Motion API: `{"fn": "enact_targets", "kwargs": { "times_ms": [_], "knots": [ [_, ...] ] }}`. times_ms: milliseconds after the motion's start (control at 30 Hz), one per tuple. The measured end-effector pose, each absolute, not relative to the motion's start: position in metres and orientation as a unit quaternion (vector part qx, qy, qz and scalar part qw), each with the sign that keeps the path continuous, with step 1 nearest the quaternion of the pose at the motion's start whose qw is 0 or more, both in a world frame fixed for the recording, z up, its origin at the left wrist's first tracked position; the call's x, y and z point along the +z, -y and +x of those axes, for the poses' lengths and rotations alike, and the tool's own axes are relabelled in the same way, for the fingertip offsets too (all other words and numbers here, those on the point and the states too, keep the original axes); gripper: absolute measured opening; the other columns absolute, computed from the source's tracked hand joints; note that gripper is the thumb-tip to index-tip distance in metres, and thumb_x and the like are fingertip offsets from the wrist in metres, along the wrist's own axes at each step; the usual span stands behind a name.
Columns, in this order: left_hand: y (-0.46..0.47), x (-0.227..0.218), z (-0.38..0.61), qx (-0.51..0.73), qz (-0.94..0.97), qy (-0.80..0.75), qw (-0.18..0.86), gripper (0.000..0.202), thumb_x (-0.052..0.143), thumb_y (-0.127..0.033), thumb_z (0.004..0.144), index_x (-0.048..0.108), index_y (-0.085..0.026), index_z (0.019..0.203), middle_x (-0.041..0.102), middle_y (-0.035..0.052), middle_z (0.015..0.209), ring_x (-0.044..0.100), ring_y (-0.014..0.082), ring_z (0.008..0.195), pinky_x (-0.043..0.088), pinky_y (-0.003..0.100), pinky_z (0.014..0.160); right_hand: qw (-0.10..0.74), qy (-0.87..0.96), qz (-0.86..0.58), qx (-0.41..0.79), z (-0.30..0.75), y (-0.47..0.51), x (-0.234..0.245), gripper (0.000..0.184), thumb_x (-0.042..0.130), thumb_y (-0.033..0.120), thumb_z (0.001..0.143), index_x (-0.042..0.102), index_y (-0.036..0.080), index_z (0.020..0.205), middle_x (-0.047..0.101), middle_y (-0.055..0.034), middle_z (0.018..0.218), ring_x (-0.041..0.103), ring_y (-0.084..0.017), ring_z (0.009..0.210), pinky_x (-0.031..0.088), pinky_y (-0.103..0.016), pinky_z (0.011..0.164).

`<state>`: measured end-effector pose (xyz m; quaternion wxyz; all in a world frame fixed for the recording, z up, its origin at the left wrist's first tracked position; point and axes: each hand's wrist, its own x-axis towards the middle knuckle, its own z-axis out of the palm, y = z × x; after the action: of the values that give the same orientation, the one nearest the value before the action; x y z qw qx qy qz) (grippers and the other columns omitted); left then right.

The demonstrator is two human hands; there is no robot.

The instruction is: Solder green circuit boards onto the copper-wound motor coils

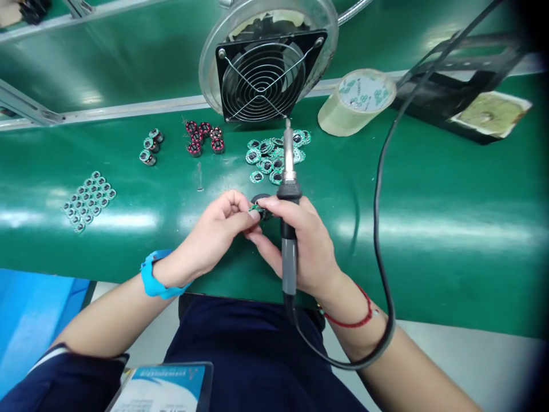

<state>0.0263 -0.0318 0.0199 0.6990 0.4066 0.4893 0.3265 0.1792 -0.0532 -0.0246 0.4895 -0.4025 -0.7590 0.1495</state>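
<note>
My left hand (225, 226) pinches the edge of a small round green circuit board (256, 209), low over the green mat. My right hand (311, 246) has a soldering iron (290, 229) lodged against it, tip pointing away from me. Its index finger and thumb also reach the board from the right. A dark round part (261, 199) shows under and behind the fingertips, mostly hidden. Beyond the hands lies a loose pile of round circuit boards (266, 165). Several red-wound motor coils (196, 136) stand to the left of that pile.
A round fan (261, 83) with a wire guard stands at the back. Right of it are a tape roll (358, 103) and an iron stand with a yellowish sponge (491, 113). Boards in rows (89, 200) and coils with boards (150, 147) lie left. The iron's cable (377, 229) loops right.
</note>
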Motion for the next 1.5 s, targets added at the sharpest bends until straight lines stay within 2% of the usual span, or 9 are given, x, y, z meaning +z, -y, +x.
{"fn": "enact_targets", "kwargs": {
  "times_ms": [200, 300, 400, 533, 700, 900, 1033, 1200, 1500],
  "knots": [
    [0.029, 0.021, 0.033, 0.295, 0.525, -0.491, 0.629, 0.015, 0.056, -0.027, 0.086, 0.044, -0.018, 0.081, 0.047, -0.0026, 0.073, 0.045, 0.0086, 0.064, 0.04, 0.024, 0.06, 0.506, 0.734, -0.432, 0.137, 0.186, 0.051, -0.024, 0.045, 0.062, 0.015, 0.084, 0.048, 0.029, 0.124, 0.063, -0.0036, 0.096, 0.057, -0.018, 0.078, 0.053, -0.035, 0.066],
    [0.015, 0.017, 0.024, 0.257, 0.731, -0.464, 0.43, 0.026, 0.061, -0.025, 0.082, 0.049, -0.017, 0.104, 0.054, 0.0063, 0.101, 0.051, 0.0166, 0.09, 0.045, 0.031, 0.078, 0.555, 0.664, -0.467, 0.18, 0.197, 0.047, -0.027, 0.048, 0.067, 0.019, 0.082, 0.048, 0.03, 0.125, 0.062, -0.0043, 0.106, 0.061, -0.018, 0.085, 0.055, -0.036, 0.07],
    [-0.001, 0.007, 0.018, 0.138, 0.857, -0.414, 0.273, 0.042, 0.06, -0.016, 0.081, 0.049, -0.013, 0.121, 0.05, 0.0136, 0.123, 0.044, 0.0259, 0.114, 0.039, 0.043, 0.097, 0.579, 0.602, -0.502, 0.226, 0.207, 0.043, -0.031, 0.049, 0.068, 0.026, 0.083, 0.046, 0.03, 0.126, 0.062, -0.006, 0.112, 0.064, -0.021, 0.095, 0.055, -0.038, 0.073],
    [-0.007, -0.008, 0.019, 0.063, 0.882, -0.398, 0.245, 0.022, 0.054, -0.017, 0.088, 0.057, -0.016, 0.109, 0.057, 0.0093, 0.11, 0.048, 0.0236, 0.1, 0.04, 0.042, 0.092, 0.563, 0.619, -0.495, 0.234, 0.21, 0.04, -0.035, 0.052, 0.07, 0.027, 0.082, 0.046, 0.031, 0.127, 0.062, -0.0045, 0.111, 0.064, -0.022, 0.1, 0.055, -0.038, 0.076],
    [0.005, -0.021, 0.02, 0.117, 0.873, -0.435, 0.186, 0.017, 0.054, -0.026, 0.091, 0.056, -0.015, 0.102, 0.056, 0.0104, 0.105, 0.047, 0.0238, 0.096, 0.041, 0.04, 0.083, 0.491, 0.696, -0.46, 0.251, 0.205, 0.04, -0.036, 0.056, 0.066, 0.018, 0.083, 0.043, 0.033, 0.132, 0.065, -0.0025, 0.113, 0.062, -0.02, 0.103, 0.053, -0.041, 0.09],
    [0.003, -0.024, 0.01, 0.145, 0.852, -0.422, 0.273, 0.024, 0.056, -0.014, 0.084, 0.052, -0.015, 0.107, 0.056, 0.0075, 0.103, 0.048, 0.021, 0.096, 0.042, 0.038, 0.085, 0.417, 0.745, -0.439, 0.281, 0.195, 0.034, -0.039, 0.055, 0.062, 0.017, 0.086, 0.041, 0.032, 0.134, 0.064, -0.0027, 0.116, 0.058, -0.022, 0.11, 0.051, -0.041, 0.094],
    [-0.007, -0.021, 0.002, 0.181, 0.828, -0.411, 0.335, 0.018, 0.054, -0.006, 0.082, 0.05, -0.015, 0.098, 0.056, 0.0049, 0.095, 0.05, 0.0171, 0.09, 0.043, 0.034, 0.081, 0.396, 0.756, -0.443, 0.273, 0.195, 0.033, -0.04, 0.057, 0.063, 0.017, 0.085, 0.041, 0.031, 0.135, 0.064, -0.0035, 0.117, 0.059, -0.022, 0.106, 0.052, -0.041, 0.092],
    [-0.014, -0.018, -0.001, 0.192, 0.815, -0.392, 0.382, 0.009, 0.056, -0.008, 0.085, 0.054, -0.017, 0.087, 0.057, 0.0004, 0.087, 0.051, 0.0134, 0.085, 0.043, 0.029, 0.079, 0.401, 0.75, -0.46, 0.254, 0.195, 0.037, -0.037, 0.061, 0.065, 0.016, 0.083, 0.04, 0.033, 0.136, 0.065, -0.0033, 0.12, 0.059, -0.022, 0.109, 0.052, -0.042, 0.093],
    [-0.016, -0.02, 0.009, 0.245, 0.771, -0.387, 0.442, 0.005, 0.061, -0.012, 0.085, 0.061, -0.015, 0.081, 0.058, -0.0002, 0.079, 0.053, 0.0107, 0.077, 0.044, 0.025, 0.07, 0.433, 0.771, -0.428, 0.186, 0.19, 0.04, -0.034, 0.061, 0.06, 0.007, 0.081, 0.043, 0.033, 0.133, 0.07, -0.0025, 0.107, 0.063, -0.022, 0.099, 0.053, -0.043, 0.086]
  ]
}}
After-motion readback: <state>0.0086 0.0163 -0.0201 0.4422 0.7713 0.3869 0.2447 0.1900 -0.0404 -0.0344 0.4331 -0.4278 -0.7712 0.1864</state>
